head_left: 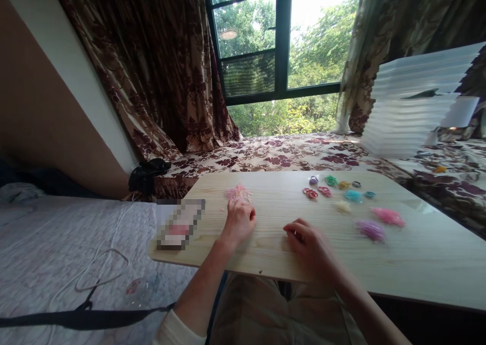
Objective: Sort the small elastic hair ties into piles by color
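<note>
The fingers [251, 215] of the left hand [237, 223] are curled inward at the near edge of a loose pink pile [238, 191]; whether they pinch any of its small pieces, I cannot tell. The pile sits on the left part of the pale desk [266, 254], toward its far edge. The right hand [313, 246] is near the desk's middle, well apart from the pile, its fingers loosely bent; whether something small is between them is also unclear.

The step in hand looks like close finger work beside the pile. The next move, as I judge it, calls for a light fingertip pinch and a clear view of each piece (easy to lose, bits that small).

Farther right lie little coloured rings, among them a green bundle [331, 181] and red rings [312, 194], with a light-blue bundle [353, 196] beyond the cream one [342, 206]. Nearer and right of these are a pink bundle [389, 217] and a purple bundle [371, 230]. At the desk's left edge is a pixelated flat item [180, 228]; beyond the desk, patterned cloth [279, 152] spreads below the window [281, 41].
</note>
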A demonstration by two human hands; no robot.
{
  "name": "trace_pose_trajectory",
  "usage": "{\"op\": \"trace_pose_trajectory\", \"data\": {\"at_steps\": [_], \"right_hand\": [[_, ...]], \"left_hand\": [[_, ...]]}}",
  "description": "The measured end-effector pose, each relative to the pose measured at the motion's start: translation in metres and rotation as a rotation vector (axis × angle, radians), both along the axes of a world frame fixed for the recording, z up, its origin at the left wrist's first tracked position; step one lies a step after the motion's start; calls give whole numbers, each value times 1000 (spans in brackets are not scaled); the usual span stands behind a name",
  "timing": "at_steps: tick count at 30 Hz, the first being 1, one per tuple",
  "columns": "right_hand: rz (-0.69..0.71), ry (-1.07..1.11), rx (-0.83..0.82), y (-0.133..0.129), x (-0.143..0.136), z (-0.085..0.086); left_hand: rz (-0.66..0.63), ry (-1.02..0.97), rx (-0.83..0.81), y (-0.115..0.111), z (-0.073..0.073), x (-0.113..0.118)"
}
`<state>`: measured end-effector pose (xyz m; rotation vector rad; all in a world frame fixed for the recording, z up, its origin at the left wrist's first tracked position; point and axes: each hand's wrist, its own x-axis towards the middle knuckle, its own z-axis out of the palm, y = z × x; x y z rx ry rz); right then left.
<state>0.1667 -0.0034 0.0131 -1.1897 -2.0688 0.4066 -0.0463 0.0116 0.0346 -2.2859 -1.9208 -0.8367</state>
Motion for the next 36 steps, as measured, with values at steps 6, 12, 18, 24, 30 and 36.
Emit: {"op": "trace_pose_trajectory", "data": {"at_steps": [6,12,18,24,30,36], "right_hand": [[-26,6,27,-3,0,1],[-99,13,34,-2,0,-1],[-125,-8,23,-3,0,-1],[-145,-21,19,-4,0,1],[-141,-9,0,-4,0,2],[-140,-7,-9,-3,0,2]], "left_hand": [[-85,-75,38,-9,-4,29],[-156,-123,67,-22,-9,53],[-157,-192,97,-25,-16,62],[-142,-243,111,-25,-20,61],[-139,-244,96,-26,-20,60],[-138,-237,88,-27,-19,59]]}}
